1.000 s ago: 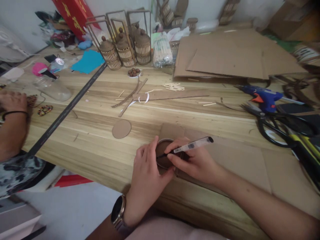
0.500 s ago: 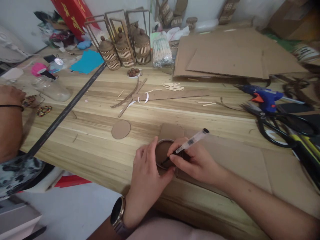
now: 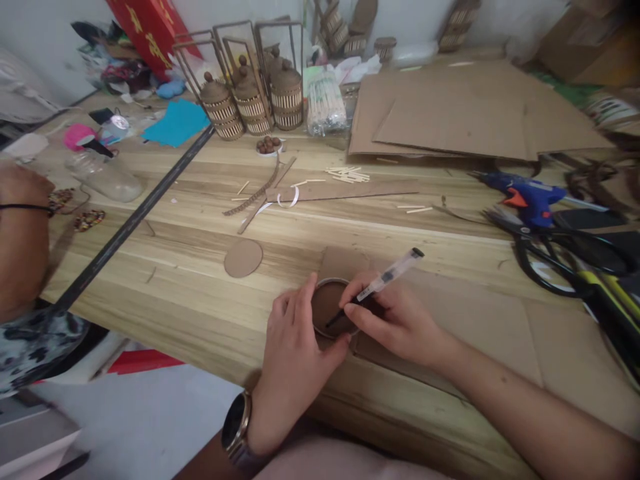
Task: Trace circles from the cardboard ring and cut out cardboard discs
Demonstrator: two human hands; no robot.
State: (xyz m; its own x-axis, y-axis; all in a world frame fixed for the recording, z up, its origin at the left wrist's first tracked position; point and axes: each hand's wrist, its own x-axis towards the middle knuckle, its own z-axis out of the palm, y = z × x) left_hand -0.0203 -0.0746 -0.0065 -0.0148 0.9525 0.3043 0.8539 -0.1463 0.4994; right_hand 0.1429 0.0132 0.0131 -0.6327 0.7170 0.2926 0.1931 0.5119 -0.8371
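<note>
My right hand (image 3: 395, 320) grips a pen (image 3: 395, 272) with a clear barrel and black cap end. Its dark tip points down inside a round cardboard ring (image 3: 327, 283). The ring lies on a sheet of brown cardboard (image 3: 465, 303) at the table's near edge. With thumb and fingers around the ring's left and near sides, my left hand (image 3: 297, 347) holds it in place. A loose cardboard disc (image 3: 243, 258) lies left of the ring. Part of the ring's right side is hidden behind my right hand.
Scissors (image 3: 560, 257) and a blue glue gun (image 3: 530, 193) lie at right. Cardboard strips (image 3: 345, 191) and small sticks (image 3: 349, 174) are beyond my hands. Several lantern-like models (image 3: 287, 97) stand at the back beside stacked cardboard (image 3: 460, 113). Another person's arm (image 3: 23, 247) rests at left.
The pen tip has shifted slightly right inside the ring, and its cap end has moved a little right and up. My left hand stays on the ring.
</note>
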